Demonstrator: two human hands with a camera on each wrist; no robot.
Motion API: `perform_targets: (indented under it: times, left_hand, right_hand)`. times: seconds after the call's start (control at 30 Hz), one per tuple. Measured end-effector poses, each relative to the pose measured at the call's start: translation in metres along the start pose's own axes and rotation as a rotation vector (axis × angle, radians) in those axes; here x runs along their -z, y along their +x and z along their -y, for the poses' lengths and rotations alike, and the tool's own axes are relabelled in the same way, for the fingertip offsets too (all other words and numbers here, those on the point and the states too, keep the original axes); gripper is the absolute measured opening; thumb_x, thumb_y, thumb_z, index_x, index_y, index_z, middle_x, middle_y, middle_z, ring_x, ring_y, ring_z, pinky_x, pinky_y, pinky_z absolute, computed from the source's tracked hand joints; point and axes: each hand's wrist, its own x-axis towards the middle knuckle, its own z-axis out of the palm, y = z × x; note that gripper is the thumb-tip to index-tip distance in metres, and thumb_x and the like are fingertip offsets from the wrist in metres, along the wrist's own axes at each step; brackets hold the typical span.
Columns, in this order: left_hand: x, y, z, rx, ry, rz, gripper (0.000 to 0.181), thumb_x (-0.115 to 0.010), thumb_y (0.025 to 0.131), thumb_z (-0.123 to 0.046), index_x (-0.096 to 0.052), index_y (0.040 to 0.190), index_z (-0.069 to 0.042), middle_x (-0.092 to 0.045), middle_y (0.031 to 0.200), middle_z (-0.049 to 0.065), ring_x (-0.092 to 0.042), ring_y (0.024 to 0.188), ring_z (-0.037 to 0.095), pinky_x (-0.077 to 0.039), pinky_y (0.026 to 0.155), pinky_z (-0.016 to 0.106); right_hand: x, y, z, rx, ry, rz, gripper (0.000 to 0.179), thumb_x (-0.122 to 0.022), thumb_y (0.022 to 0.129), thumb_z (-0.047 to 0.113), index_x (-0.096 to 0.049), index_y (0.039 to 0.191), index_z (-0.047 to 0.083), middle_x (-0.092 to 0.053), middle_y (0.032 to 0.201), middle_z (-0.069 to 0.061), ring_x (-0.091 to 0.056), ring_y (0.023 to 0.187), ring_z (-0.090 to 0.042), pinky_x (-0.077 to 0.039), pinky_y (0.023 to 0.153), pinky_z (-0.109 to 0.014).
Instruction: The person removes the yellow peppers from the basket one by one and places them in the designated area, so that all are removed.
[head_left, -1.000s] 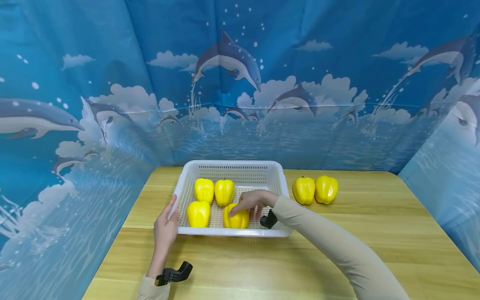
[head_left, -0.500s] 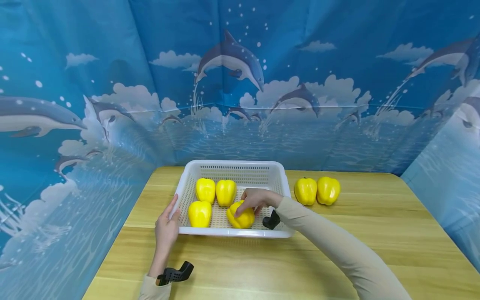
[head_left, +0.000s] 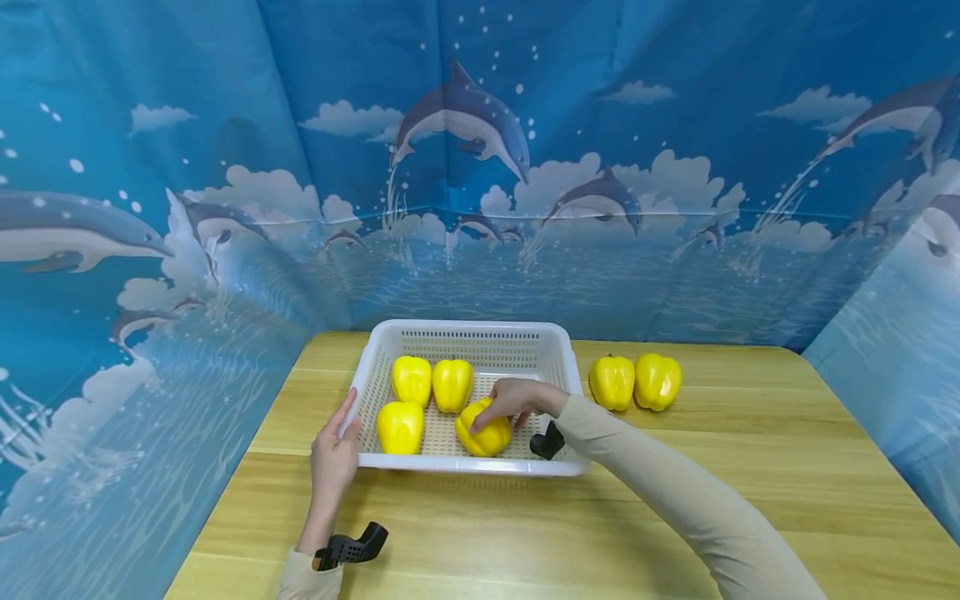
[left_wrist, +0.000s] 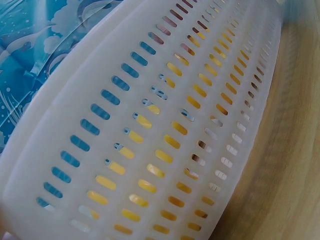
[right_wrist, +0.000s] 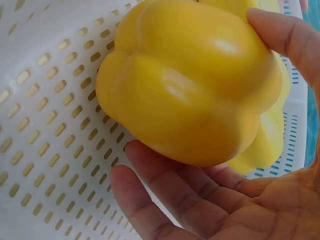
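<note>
Gripping with the right hand (head_left: 519, 397), near the lower centre of the head view, a glossy yellow lobed bell pepper (head_left: 487, 442) inside a white rectangular plastic basket (head_left: 465, 464) with slotted walls. In the right wrist view, clamped between the thumb at upper right and bent fingers along the lower side. Hard to tell whether resting on the basket floor or just above it.

Touching the basket's left wall with the left hand (head_left: 335, 454), left of centre in the head view, fingers apparently straight along the outside and thumb apart from them.

Also in the basket, left of the held pepper: a back-left yellow pepper (head_left: 412, 382) beside a back-middle yellow pepper (head_left: 453, 386), and a front-left yellow pepper (head_left: 401, 427) just below. Right of the basket, on the pale wood-grain table (head_left: 540, 529): two more yellow peppers, one left (head_left: 612, 383) and one right (head_left: 658, 382), side by side. Across the upper frame, a blue dolphin-print cloth (head_left: 450, 125).
</note>
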Motion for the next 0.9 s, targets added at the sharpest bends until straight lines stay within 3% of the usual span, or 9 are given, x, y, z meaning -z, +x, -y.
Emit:
perform_targets:
  times: [0.4, 0.67, 0.8, 0.9]
  left_hand:
    - [0.0, 0.0, -0.003, 0.016, 0.004, 0.009, 0.044, -0.046, 0.1, -0.012, -0.045, 0.143, -0.017, -0.043, 0.144, 0.009, -0.037, 0.132, 0.029, -0.03, 0.103, 0.048]
    - [0.0, -0.001, -0.003, 0.029, 0.011, 0.007, 0.044, -0.046, 0.1, -0.012, -0.045, 0.143, -0.018, -0.042, 0.144, 0.008, -0.036, 0.132, 0.029, -0.029, 0.103, 0.048]
    - [0.0, -0.001, -0.005, 0.033, 0.014, 0.003, 0.044, -0.046, 0.099, -0.012, -0.045, 0.143, -0.017, -0.042, 0.144, 0.008, -0.035, 0.133, 0.029, -0.029, 0.104, 0.049]
    - [-0.001, -0.001, -0.006, 0.033, 0.016, 0.002, 0.044, -0.046, 0.099, -0.012, -0.045, 0.143, -0.018, -0.042, 0.144, 0.008, -0.034, 0.134, 0.029, -0.029, 0.103, 0.049]
  right_hand:
    - [0.001, 0.003, -0.008, 0.039, 0.042, 0.013, 0.053, -0.081, 0.069, 0.043, -0.054, 0.094, 0.004, -0.053, 0.084, -0.007, -0.053, 0.074, -0.017, -0.052, 0.074, -0.04]
    - [0.009, -0.004, -0.008, 0.086, 0.063, 0.003, 0.049, -0.08, 0.069, 0.044, -0.047, 0.079, 0.009, -0.046, 0.073, -0.002, -0.048, 0.069, -0.018, -0.05, 0.077, -0.045]
    - [0.016, -0.007, -0.008, 0.118, 0.102, -0.003, 0.052, -0.079, 0.069, 0.046, -0.047, 0.082, 0.008, -0.046, 0.074, -0.003, -0.046, 0.069, -0.018, -0.049, 0.067, -0.04]
    - [0.02, -0.009, -0.008, 0.132, 0.131, -0.014, 0.056, -0.079, 0.069, 0.046, -0.048, 0.093, 0.005, -0.051, 0.083, -0.007, -0.049, 0.071, -0.018, -0.046, 0.059, -0.031]
